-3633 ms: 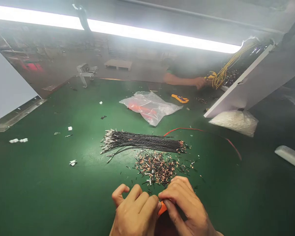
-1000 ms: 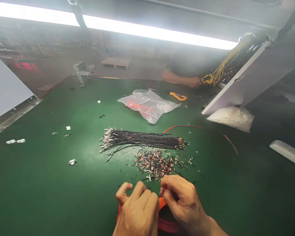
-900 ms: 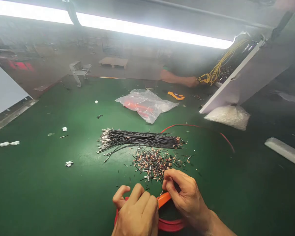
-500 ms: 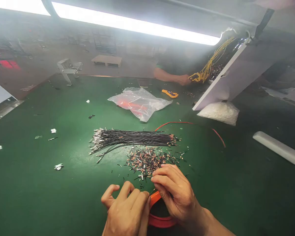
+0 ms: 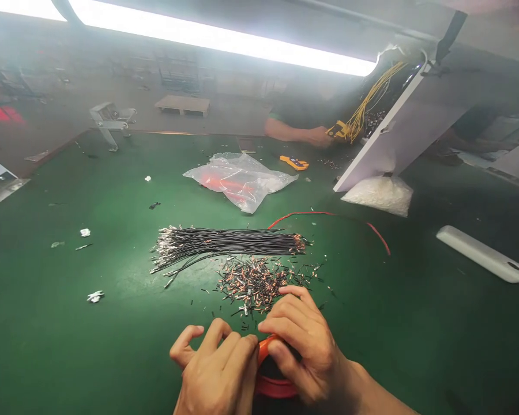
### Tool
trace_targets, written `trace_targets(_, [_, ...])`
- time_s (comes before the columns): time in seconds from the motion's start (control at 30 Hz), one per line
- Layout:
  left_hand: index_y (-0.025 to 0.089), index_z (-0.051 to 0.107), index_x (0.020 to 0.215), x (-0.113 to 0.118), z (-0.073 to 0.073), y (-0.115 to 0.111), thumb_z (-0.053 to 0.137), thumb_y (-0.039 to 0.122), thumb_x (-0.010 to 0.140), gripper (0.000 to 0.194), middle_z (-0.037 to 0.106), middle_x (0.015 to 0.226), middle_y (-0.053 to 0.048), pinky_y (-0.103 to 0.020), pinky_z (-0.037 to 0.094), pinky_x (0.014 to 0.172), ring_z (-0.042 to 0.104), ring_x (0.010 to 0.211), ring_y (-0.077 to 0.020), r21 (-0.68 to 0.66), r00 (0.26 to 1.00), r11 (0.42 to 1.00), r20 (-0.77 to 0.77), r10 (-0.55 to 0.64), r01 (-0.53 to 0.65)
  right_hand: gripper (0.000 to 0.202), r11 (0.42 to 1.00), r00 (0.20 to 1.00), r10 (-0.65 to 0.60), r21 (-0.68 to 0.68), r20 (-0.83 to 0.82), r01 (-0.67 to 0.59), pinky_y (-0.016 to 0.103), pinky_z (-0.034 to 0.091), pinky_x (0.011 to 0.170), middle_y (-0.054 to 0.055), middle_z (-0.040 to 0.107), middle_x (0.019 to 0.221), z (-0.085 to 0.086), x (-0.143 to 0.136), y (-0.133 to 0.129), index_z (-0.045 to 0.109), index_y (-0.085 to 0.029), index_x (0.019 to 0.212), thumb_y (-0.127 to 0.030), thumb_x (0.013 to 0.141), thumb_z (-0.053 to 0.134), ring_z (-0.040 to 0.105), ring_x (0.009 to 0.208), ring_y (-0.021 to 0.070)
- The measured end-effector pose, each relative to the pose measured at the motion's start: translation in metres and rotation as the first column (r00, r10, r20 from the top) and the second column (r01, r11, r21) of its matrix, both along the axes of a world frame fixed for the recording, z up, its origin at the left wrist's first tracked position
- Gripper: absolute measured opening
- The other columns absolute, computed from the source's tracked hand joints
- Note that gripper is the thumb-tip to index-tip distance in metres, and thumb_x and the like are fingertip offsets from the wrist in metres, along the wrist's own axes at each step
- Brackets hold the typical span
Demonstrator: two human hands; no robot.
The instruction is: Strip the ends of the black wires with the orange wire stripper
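Observation:
Both of my hands are closed on one orange-red handled hand tool at the near edge of the green table. My left hand covers its left side, and my right hand pinches the orange handle from the right. A red loop of the tool shows below my fingers. Just beyond my hands lies a pile of small copper and black wire offcuts. Behind it rests a bundle of thin black wires with metal terminals at the left end.
A clear plastic bag with red contents lies further back, with a red wire to its right. A white slanted board, a white bag and a white bar are at right. A co-worker's hand holds yellow wires at the far edge.
My right hand lifted toward the offcut pile, then came back onto the orange handle. The view has shifted, so everything sits further left in the frame.

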State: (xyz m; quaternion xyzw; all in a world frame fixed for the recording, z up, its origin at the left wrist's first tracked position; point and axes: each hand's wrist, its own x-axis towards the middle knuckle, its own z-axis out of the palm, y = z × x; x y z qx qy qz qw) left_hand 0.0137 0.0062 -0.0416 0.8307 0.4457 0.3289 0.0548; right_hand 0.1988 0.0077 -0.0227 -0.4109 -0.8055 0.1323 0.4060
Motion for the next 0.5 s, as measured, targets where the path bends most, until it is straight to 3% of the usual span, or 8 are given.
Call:
trace_targets(0.2, [0.027, 0.066, 0.079, 0.001, 0.0, 0.0, 0.045, 0.014, 0.098, 0.032, 0.057, 0.052, 0.009, -0.041, 0.024, 0.085, 0.059, 0.061, -0.0126, 0.001, 0.998, 0.999, 0.06, 0.034, -0.034, 0.015, 1.0, 1.0, -0.018, 0.022, 0.021, 0.018, 0.046, 0.039, 0.097, -0.001, 0.067, 0.072, -0.008, -0.006, -0.002, 0.059, -0.021, 0.093, -0.013, 0.095, 0.046, 0.058, 0.068, 0.0162])
trace_targets(0.37, [0.028, 0.067, 0.082, 0.002, 0.011, 0.001, 0.046, 0.018, 0.101, 0.03, 0.059, 0.053, 0.01, -0.041, 0.023, 0.086, 0.059, 0.06, -0.011, -0.019, 0.988, 0.997, 0.132, 0.076, -0.074, 0.024, 0.998, 0.999, -0.024, -0.05, 0.027, 0.025, 0.046, 0.037, 0.097, -0.001, 0.064, 0.073, -0.013, -0.006, 0.0, 0.054, -0.021, 0.09, -0.026, 0.105, 0.037, 0.057, 0.069, 0.0173])
trace_targets(0.5, [0.027, 0.065, 0.074, 0.002, 0.021, 0.002, 0.046, 0.022, 0.101, 0.033, 0.06, 0.053, 0.009, -0.04, 0.024, 0.085, 0.058, 0.057, -0.011, -0.06, 0.981, 0.995, 0.17, 0.089, -0.08, 0.028, 0.998, 0.999, 0.027, -0.061, 0.043, -0.024, 0.045, 0.036, 0.096, 0.0, 0.063, 0.074, -0.009, -0.005, -0.002, 0.051, -0.021, 0.089, -0.027, 0.107, 0.03, 0.057, 0.069, 0.017])
